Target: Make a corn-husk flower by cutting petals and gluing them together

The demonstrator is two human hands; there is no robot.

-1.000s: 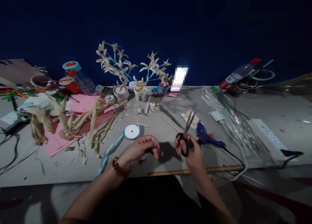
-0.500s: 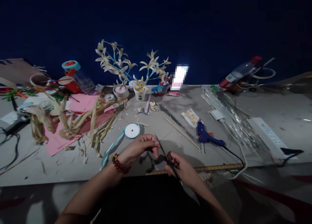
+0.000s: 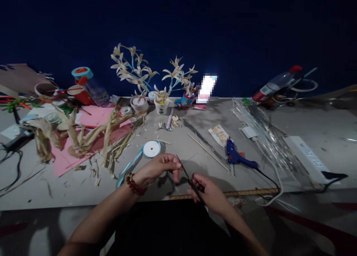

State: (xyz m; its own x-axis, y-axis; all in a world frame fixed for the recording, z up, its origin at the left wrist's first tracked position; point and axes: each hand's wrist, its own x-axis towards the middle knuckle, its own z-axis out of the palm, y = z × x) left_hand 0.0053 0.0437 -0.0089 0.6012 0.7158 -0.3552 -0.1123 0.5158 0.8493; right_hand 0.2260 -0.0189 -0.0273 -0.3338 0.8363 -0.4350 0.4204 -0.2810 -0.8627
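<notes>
My right hand [image 3: 205, 191] is closed round the dark handles of a pair of scissors [image 3: 187, 176]. Their blades point up and left, with the tips beside the fingers of my left hand [image 3: 166, 167]. That hand is held in a pinch above the table, and a fine thin wire [image 3: 192, 157] seems to run out from its fingertips toward the upper right. What sits right between the fingertips is too small to make out. Just behind the left hand lies a white spool [image 3: 151, 149] with light blue ribbon [image 3: 131, 169] trailing off it.
Dried corn husks [image 3: 83, 137] lie on pink paper [image 3: 63, 159] at left. Pots with husk flowers [image 3: 134, 68] stand at the back. To the right are a wooden stick [image 3: 208, 151], a blue glue gun [image 3: 238, 157] with its cord, and a power strip [image 3: 304, 157]. A patterned strip [image 3: 237, 193] runs along the front edge.
Both hands stay almost in place. My left hand has shifted very slightly and the scissors' tips remain next to its fingers. The view has moved a little.
</notes>
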